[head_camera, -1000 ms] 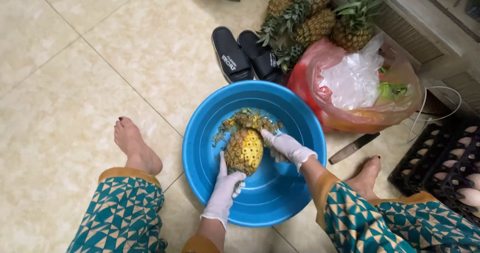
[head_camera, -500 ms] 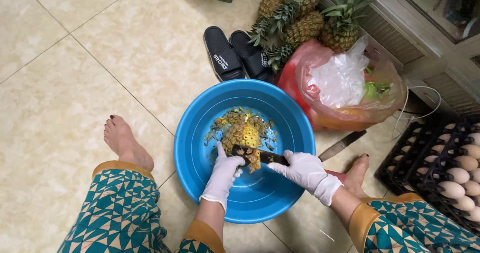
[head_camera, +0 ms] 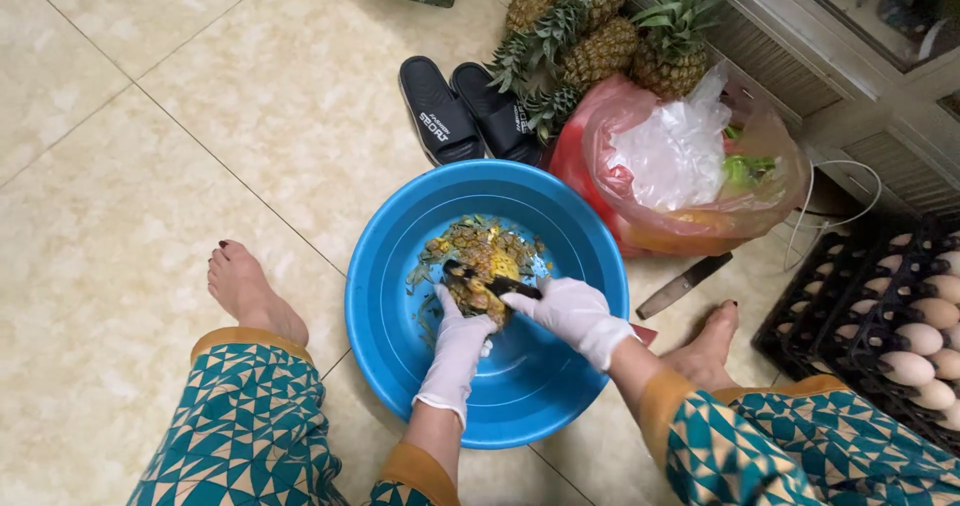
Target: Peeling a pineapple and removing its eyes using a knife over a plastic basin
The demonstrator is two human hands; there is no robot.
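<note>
A peeled yellow pineapple (head_camera: 487,266) rests over a blue plastic basin (head_camera: 560,386) on the tiled floor, with peel scraps (head_camera: 470,234) lying in the basin behind it. My left hand (head_camera: 458,351), in a white glove, grips the near end of the fruit. My right hand (head_camera: 570,314), also gloved, is shut on a dark knife (head_camera: 490,281) whose blade lies across the pineapple.
Several whole pineapples (head_camera: 600,51) and a pair of black slippers (head_camera: 465,111) lie beyond the basin. A red and clear plastic bag (head_camera: 680,166) sits at right, a second knife (head_camera: 683,286) on the floor beside it, and egg trays (head_camera: 900,316) at far right. My bare feet flank the basin.
The knife came onto the pineapple and has since moved farther along it, away from me. My right hand shifted left and closer to the fruit. My left hand keeps its grip.
</note>
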